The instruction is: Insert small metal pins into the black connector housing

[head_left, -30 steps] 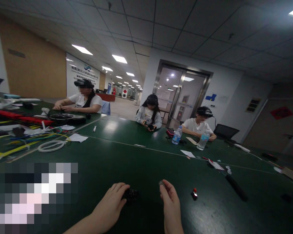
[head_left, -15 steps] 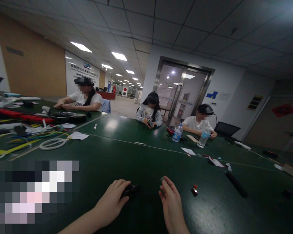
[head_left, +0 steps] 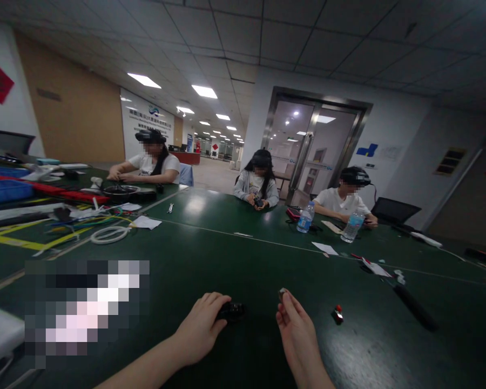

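My left hand [head_left: 200, 329] rests on the green table [head_left: 247, 270] with its fingers closed on a small black part [head_left: 231, 311]. My right hand [head_left: 297, 335] is raised a little to the right of it, thumb and fingers pinching a tiny grey piece [head_left: 282, 293] at their tips. A small red and black piece [head_left: 337, 314] lies on the table just right of my right hand.
A black cylinder [head_left: 415, 307] lies further right. Three people sit across the table, with two water bottles [head_left: 305, 217] and paper scraps [head_left: 326, 248] near them. A white cable coil [head_left: 109, 234], coloured wires and red bars lie at the left. A blurred patch covers the near left.
The view has swung left, so everything sits further right in the frame. My left hand has shifted its hold on the black part; my right hand keeps its pinch on the grey piece.
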Available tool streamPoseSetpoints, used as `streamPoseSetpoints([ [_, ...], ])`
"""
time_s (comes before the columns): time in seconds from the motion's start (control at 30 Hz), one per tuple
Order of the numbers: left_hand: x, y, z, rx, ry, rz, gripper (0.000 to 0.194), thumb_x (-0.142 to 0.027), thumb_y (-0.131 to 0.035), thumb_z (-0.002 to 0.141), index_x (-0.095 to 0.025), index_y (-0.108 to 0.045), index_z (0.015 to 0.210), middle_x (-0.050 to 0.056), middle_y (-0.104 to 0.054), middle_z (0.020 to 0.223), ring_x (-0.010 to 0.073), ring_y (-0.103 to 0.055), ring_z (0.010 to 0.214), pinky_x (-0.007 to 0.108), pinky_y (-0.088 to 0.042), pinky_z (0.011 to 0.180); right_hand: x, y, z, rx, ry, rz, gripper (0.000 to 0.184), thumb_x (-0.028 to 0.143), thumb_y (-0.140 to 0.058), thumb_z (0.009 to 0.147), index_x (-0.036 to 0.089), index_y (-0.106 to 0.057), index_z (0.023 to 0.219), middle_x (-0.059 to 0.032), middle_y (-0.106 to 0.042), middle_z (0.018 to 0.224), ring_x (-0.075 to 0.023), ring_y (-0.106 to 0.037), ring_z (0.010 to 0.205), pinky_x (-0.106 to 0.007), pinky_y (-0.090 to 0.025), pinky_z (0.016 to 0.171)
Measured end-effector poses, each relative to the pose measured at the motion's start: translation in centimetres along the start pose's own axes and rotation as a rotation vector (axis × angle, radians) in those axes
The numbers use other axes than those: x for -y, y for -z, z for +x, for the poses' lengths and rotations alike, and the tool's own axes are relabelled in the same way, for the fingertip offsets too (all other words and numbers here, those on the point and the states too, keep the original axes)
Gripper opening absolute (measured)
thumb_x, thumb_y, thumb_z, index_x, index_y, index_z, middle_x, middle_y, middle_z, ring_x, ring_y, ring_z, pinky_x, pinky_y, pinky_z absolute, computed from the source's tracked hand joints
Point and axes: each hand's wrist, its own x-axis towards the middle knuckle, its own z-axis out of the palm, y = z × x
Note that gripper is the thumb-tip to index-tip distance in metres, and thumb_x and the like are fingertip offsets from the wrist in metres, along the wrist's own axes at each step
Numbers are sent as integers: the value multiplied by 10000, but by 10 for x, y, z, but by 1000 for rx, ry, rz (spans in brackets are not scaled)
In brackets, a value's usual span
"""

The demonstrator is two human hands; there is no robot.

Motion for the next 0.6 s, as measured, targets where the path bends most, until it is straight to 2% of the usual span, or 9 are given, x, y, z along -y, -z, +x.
streamPoseSetpoints([
  [0.23, -1, -1, -1, 6, 48, -23, 400, -238, -489, 789, -261, -464, 1187, 19, -485, 1223, 212, -432, 1118, 375, -336, 964, 4, -2, -5, 15, -60, 14, 370, 449, -693, 598, 206, -620, 867, -20, -640, 884, -132, -573, 705, -240, -444, 578],
  [0.33, -1, 0, -1, 16, 28, -47, 398, -251, -482, 798, -261, -456, 1195, 18, -490, 1217, 206, -434, 1118, 369, -339, 964, 3, -2, -4, 22, -61, 18, 386, 451, -696, 594, 209, -611, 882, -17, -639, 876, -131, -570, 699, -239, -439, 575],
  [0.5, 0, 0, 0, 41, 36, -52, 424, -257, -503, 786, -265, -450, 1207, 13, -496, 1208, 197, -450, 1100, 354, -361, 946, 2, -2, -3, 18, -63, -13, 404, 451, -685, 609, 223, -599, 931, -19, -638, 911, -131, -571, 706, -241, -448, 581],
  [0.6, 1, 0, 0, 17, 35, -31, 437, -248, -508, 780, -247, -448, 1213, 27, -496, 1211, 201, -446, 1104, 353, -358, 946, 3, -3, -3, 10, -73, -17, 405, 434, -697, 599, 218, -605, 929, -30, -634, 951, -138, -572, 730, -245, -456, 595],
])
